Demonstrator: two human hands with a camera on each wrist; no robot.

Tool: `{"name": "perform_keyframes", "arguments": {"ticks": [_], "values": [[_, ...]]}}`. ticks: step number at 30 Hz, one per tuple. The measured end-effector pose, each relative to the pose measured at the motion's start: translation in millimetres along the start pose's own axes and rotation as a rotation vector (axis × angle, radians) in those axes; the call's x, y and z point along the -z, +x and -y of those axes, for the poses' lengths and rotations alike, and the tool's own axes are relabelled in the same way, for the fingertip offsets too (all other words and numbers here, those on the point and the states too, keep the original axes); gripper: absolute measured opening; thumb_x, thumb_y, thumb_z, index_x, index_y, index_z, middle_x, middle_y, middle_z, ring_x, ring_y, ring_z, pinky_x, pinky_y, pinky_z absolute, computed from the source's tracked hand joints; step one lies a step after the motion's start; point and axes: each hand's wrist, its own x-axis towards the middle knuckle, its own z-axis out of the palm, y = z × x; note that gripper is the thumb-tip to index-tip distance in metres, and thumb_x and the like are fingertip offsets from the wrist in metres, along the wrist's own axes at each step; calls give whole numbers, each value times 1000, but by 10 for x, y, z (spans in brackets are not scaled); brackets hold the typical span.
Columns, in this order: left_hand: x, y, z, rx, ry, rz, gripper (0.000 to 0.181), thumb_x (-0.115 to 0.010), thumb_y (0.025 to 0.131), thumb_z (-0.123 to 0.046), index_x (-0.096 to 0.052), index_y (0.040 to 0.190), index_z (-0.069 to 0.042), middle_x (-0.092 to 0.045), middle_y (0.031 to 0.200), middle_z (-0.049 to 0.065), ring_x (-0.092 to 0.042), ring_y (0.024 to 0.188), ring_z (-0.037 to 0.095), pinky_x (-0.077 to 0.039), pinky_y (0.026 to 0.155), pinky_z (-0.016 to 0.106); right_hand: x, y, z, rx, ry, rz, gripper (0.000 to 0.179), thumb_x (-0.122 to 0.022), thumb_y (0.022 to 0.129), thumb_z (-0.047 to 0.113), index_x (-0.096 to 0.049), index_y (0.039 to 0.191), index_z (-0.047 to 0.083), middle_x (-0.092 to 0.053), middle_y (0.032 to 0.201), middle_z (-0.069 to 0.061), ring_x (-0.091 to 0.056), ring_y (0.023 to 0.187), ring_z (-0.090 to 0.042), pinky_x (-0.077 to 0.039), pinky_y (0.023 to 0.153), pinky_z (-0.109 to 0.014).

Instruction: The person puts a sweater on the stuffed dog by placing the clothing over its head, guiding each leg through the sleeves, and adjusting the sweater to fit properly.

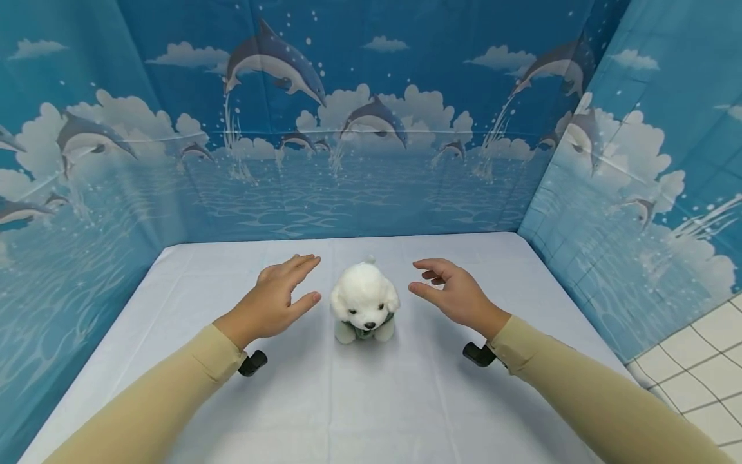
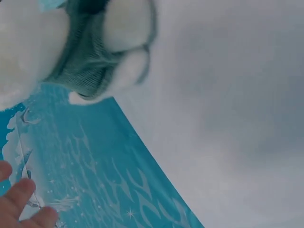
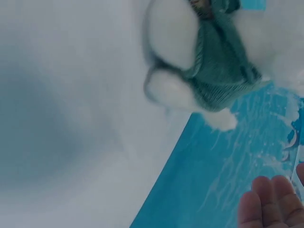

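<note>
A white plush dog [image 1: 365, 296] in a green knitted garment sits upright on the white-covered table, facing the head camera. On its left side my left hand [image 1: 277, 298] hovers with fingers extended and thumb apart, touching nothing. My right hand [image 1: 455, 293] is held on the other side, fingers loosely bent, with a gap between it and the toy. In the left wrist view the green garment [image 2: 88, 52] and pale legs show at the top, and fingertips [image 2: 21, 192] at lower left. The right wrist view has the plush dog's garment [image 3: 221, 61] near the top, with fingertips [image 3: 263, 190] at lower right.
The white tablecloth [image 1: 382, 412] covers the table. Blue curtains [image 1: 371, 187] printed with dolphins and clouds stand behind it and along both sides. White floor or wall tiles [image 1: 690, 367] show at the lower right. Each wrist carries a small black camera [image 1: 252, 363].
</note>
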Motion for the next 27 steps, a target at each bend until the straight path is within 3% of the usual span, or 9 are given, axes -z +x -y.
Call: {"name": "perform_keyframes", "arguments": {"ticks": [4,8,16,21,27], "values": [[6,-86,73,56,195,-74,67,-37,92,-60,-23,148,-27,-24,153,1,-15,142,33,-11,109,58,73,-19,-108,52,-138,-39,67,-55,83,60,-47,135,18,-37,145,0,-45,126,-25,-43,95,-43],[12,-161,127,122,295,-94,72,-33,89,-66,-24,148,-25,-21,154,7,-12,142,39,-9,107,62,112,-32,-197,86,-273,-57,71,-54,83,61,-43,139,18,-25,152,-3,-36,134,-30,-41,98,-50],[-36,-258,215,207,329,-53,79,-38,85,-70,-22,149,-25,-16,155,12,-7,141,44,-6,105,67,80,-56,-315,75,-507,-40,80,-43,83,70,-33,145,21,-15,156,-4,-18,140,-38,-21,109,-57],[-107,-311,265,265,333,2,87,-28,81,-79,-20,149,-26,-9,156,13,-2,140,46,-4,104,69,33,-80,-332,74,-650,-10,84,-35,83,75,-25,148,22,-8,157,-8,-6,140,-44,-7,110,-62],[-171,-342,303,304,331,63,93,-20,77,-84,-15,150,-26,-3,156,14,3,139,49,0,103,71,-23,-144,-310,46,-777,29,89,-30,81,79,-16,150,24,0,157,-9,4,139,-48,-1,105,-68]]}}
